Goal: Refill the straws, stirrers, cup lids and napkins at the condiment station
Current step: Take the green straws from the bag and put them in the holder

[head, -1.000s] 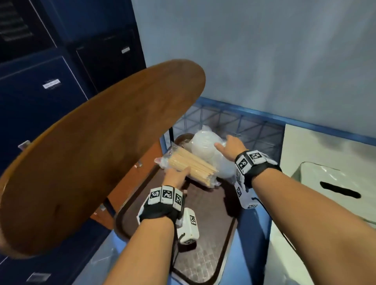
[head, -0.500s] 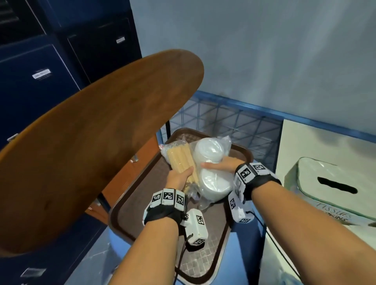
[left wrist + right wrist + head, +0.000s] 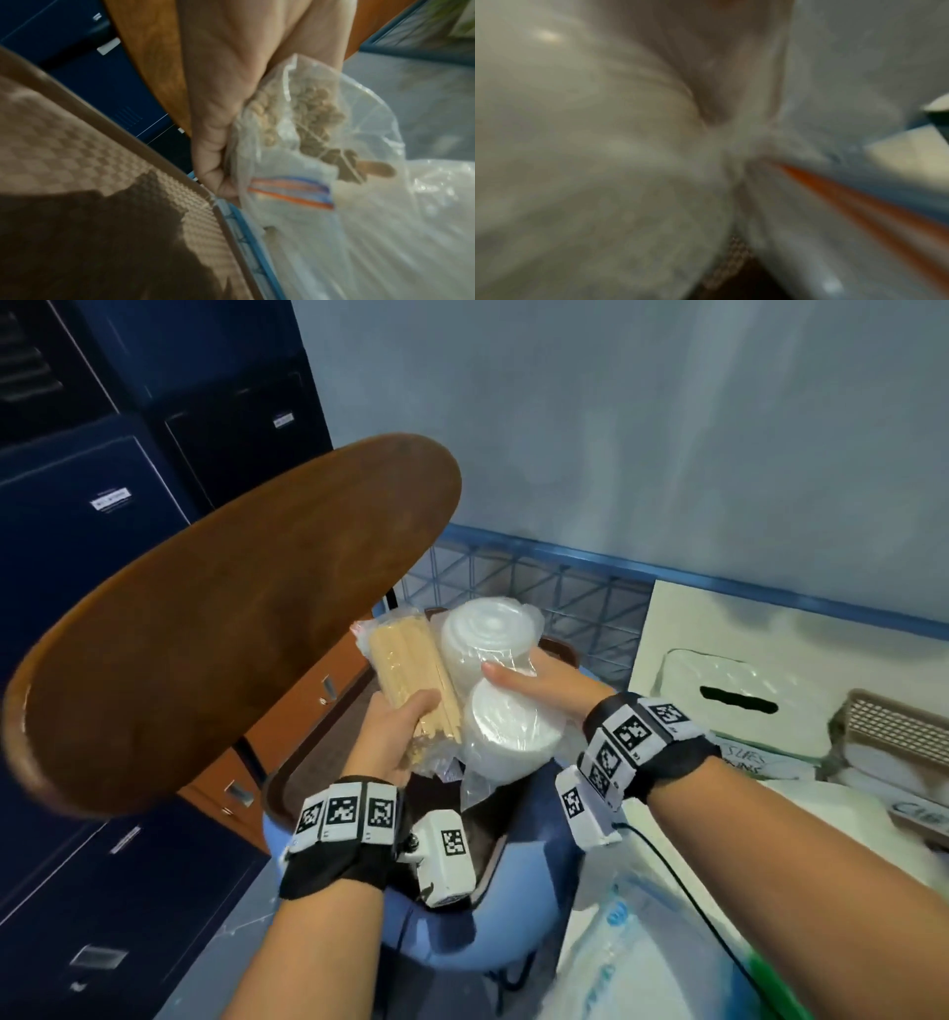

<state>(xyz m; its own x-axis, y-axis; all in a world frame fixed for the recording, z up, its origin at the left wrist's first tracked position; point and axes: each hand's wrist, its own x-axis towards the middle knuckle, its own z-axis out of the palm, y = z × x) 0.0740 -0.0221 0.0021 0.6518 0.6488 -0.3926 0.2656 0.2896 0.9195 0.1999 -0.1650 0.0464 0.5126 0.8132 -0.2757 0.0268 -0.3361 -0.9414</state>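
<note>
My left hand (image 3: 398, 729) grips a clear bag of wooden stirrers (image 3: 405, 667), lifted above the brown tray (image 3: 303, 762). In the left wrist view the fingers (image 3: 213, 154) curl round the bag of stirrers (image 3: 308, 121), whose round ends show through the plastic. My right hand (image 3: 534, 683) holds a clear bag of white cup lids (image 3: 488, 690), thumb between two stacks. The right wrist view is filled by blurred plastic of the lid bag (image 3: 603, 162).
A tilted brown wooden tabletop (image 3: 231, 629) juts in at the left. Dark blue cabinets (image 3: 77, 531) stand behind it. A blue wire basket (image 3: 539, 588) lies beyond the tray. A white tissue box (image 3: 739, 706) and a small basket (image 3: 893, 731) sit at right.
Both hands have lifted the stirrer bag and the lid bag off the tray and drawn them up toward me. The view has swung right, showing more of the tissue box.
</note>
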